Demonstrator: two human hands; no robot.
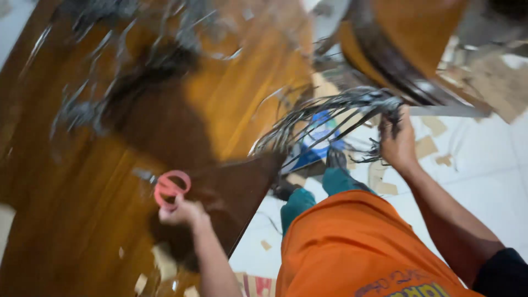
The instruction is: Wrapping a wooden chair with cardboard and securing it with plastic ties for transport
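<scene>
Right hand (399,146) fingers clenched on bundle of thin grey strips (330,118) off brown wooden counter (82,220) right edge; light, floppy, tangle-prone, grip near gathered end. Left hand (181,212) holds pink-handled scissors (170,187) on counter

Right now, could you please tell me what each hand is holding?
Left hand: closed on pink-handled scissors.
Right hand: closed on grey strips.
</scene>
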